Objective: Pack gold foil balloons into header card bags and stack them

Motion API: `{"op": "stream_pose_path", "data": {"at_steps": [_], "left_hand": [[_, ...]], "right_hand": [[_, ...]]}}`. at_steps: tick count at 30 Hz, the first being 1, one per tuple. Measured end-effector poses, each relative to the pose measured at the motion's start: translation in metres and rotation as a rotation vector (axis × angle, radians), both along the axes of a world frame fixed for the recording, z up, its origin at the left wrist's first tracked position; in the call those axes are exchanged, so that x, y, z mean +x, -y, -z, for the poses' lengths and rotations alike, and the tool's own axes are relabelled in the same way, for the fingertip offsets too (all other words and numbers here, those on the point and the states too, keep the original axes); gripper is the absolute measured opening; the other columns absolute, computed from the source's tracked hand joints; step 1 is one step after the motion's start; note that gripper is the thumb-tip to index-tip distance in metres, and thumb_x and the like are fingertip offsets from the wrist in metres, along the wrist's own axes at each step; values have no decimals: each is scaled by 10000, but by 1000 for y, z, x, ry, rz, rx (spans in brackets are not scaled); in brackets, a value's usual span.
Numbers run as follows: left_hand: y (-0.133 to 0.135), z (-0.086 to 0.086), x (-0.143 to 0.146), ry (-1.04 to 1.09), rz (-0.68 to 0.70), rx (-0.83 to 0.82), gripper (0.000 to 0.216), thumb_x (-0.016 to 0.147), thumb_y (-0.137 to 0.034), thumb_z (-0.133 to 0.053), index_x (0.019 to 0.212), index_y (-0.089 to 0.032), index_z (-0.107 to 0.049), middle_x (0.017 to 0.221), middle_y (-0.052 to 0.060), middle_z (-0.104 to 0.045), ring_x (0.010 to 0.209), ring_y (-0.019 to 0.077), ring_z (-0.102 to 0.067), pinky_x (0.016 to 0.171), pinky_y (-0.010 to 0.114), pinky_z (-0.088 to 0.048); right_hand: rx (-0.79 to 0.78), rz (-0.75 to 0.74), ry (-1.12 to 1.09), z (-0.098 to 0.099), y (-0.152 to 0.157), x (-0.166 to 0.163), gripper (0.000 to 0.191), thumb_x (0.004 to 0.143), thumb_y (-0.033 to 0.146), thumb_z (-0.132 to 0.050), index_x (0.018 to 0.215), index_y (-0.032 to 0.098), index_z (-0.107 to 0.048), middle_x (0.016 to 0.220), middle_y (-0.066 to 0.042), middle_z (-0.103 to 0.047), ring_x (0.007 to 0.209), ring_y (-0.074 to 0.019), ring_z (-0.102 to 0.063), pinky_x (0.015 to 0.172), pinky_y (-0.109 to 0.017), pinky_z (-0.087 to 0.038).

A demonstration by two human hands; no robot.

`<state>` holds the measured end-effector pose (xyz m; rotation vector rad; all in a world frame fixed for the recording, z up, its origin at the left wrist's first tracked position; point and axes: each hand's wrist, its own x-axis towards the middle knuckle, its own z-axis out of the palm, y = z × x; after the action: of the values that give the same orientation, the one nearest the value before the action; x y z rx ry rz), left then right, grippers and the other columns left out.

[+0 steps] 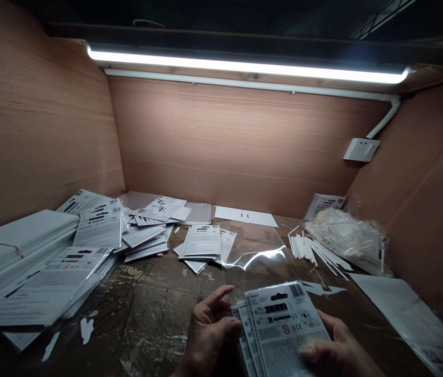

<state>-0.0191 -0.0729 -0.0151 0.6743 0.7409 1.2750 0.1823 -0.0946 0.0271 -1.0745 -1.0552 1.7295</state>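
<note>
My right hand (333,343) grips a small stack of printed cards in clear sleeves (284,330) at its right side, thumb across the front. The cards are slightly fanned toward the left, and each top has a dark hanging slot. At the stack's left edge is my left hand (213,327); its thumb and bent fingers close on that edge while the index finger points up. The fingers behind the cards are hidden. Beyond the hands, a few similar sleeved cards (201,242) lie in a loose pile next to a clear plastic sheet (258,246).
Stacks of white cards held with rubber bands (29,233) and sleeved cards (56,285) fill the left side. White sticks (303,247) and a plastic bag (347,230) lie at right, near a white sheet (386,298). Wooden walls enclose the worktable (154,303); a tube light (245,65) hangs above.
</note>
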Motion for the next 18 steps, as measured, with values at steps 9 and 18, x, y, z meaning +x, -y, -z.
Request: {"op": "stream_pose_path", "data": {"at_steps": [9,18], "left_hand": [[0,-1,13,-57,-101,-95,333,472,-153,-707,708,-145,-473,429,-74,-480,392,84,-466,416,198,-379],[-1,-16,3,-14,134,-171,322,430,-107,-720,718,-100,-578,509,-5,-552,465,119,-527,441,209,-378]], "right_hand": [[-32,95,-113,5,4,-3,421,461,152,-608,882,145,-608,736,-92,-649,736,-282,-575,626,-386,-440],[-42,116,-56,7,3,2,444,447,180,-606,890,152,-601,733,-88,-648,746,-290,-571,638,-399,-433]]}}
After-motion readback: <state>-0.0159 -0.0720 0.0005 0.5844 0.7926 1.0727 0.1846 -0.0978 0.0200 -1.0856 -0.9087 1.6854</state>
